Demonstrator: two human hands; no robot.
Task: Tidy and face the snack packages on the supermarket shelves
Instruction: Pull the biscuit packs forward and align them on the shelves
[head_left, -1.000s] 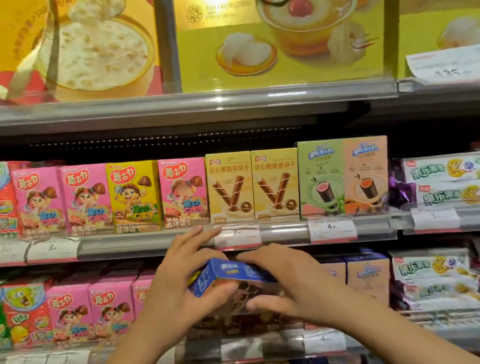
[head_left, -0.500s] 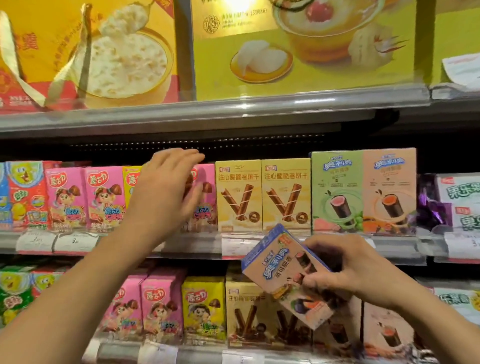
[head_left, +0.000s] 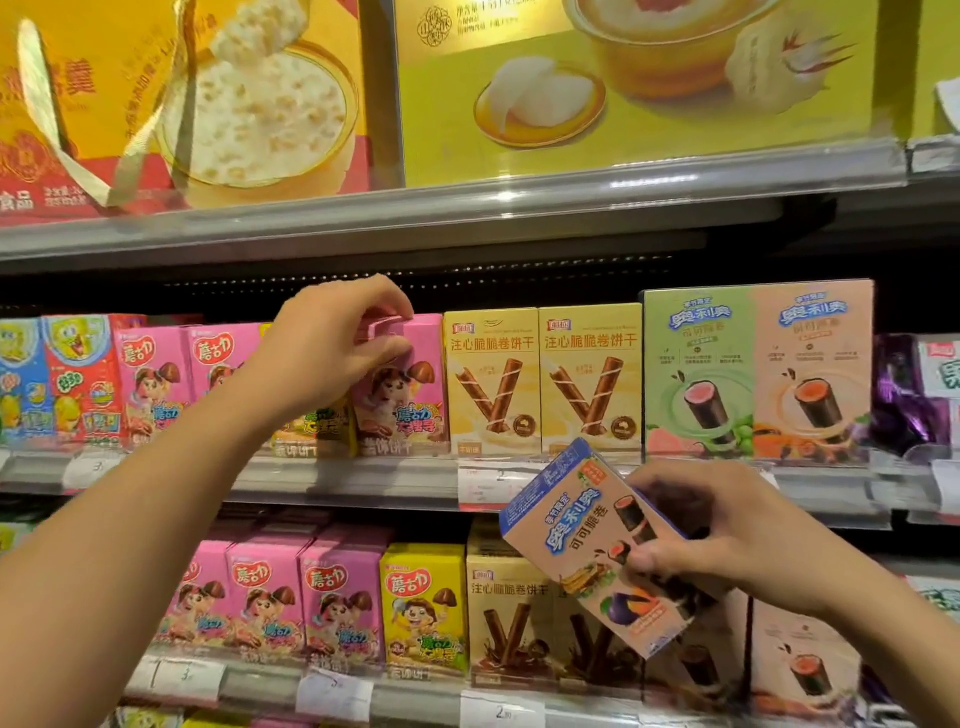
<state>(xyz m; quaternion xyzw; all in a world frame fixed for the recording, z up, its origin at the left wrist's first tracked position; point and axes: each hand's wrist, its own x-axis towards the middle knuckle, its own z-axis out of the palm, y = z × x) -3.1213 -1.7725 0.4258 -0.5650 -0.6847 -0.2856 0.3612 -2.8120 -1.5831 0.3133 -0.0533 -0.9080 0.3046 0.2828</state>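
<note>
My left hand (head_left: 332, 343) grips the top of a pink mushroom-biscuit box (head_left: 402, 395) on the middle shelf; the box leans slightly out of its row. A yellow box (head_left: 311, 428) of the same brand is mostly hidden behind my wrist. My right hand (head_left: 727, 535) holds a tan snack box with a blue top (head_left: 587, 540), tilted, in front of the lower shelf. Two yellow wafer-roll boxes (head_left: 540, 379) stand upright to the right of the pink box.
Green and orange roll boxes (head_left: 758, 374) stand further right on the middle shelf (head_left: 363, 480). The lower shelf holds pink, yellow and brown boxes (head_left: 332, 597). Large gift boxes (head_left: 623, 88) fill the top shelf. Price tags (head_left: 176, 675) line the rails.
My left hand has gone up from the blue-topped box to the middle shelf and closed on the pink box. My right hand now holds the blue-topped box alone, tilted.
</note>
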